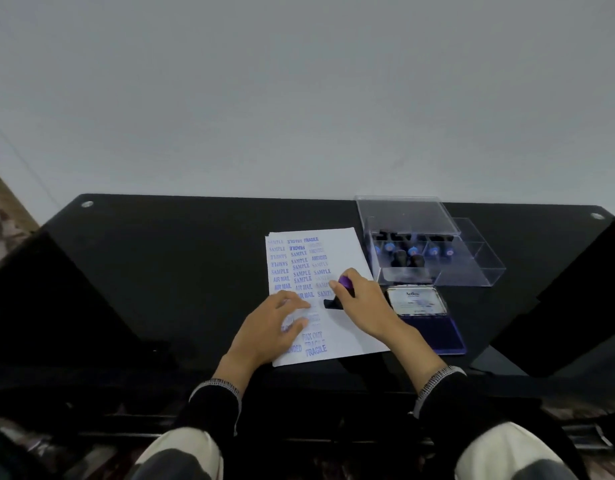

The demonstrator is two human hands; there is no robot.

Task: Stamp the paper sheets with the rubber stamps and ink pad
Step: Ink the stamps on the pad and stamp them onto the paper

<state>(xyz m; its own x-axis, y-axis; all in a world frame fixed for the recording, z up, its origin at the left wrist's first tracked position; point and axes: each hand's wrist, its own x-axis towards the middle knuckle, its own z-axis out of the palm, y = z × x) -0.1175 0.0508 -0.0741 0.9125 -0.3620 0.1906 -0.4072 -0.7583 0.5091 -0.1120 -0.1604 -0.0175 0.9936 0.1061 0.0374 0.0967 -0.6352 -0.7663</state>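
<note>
A: Black glass desk, white paper sheets in a small stack near its front edge. Which step?

B: Looks like a press. The right hand grips a rubber stamp by its purple knob, with the dark base down on the top sheet, right of middle. Probably mid-impression.

A: Left hand?

B: The left hand lies flat on the lower left of the sheet, fingers straight and spread, pinning it down. It holds nothing.

A: Pose?

B: Both forearms come in from the near edge in dark sleeves. The right wrist is cocked, with the thumb and fingers wrapped round the handle from above.

A: Progress?

B: The sheet already carries blue prints: SAMPLE, AIR MAIL, FRAGILE, AMENDED. The right side and part of the lower area are bare.

A: Next move?

B: Likely a straight lift so the print doesn't smear, then re-inking. The ink pad sits open just right of the sheets, its lid raised behind it.

A: Farther back?

B: A clear plastic box beyond the pad holds more stamps with blue tops. Its clear cover rests over the back.
</note>
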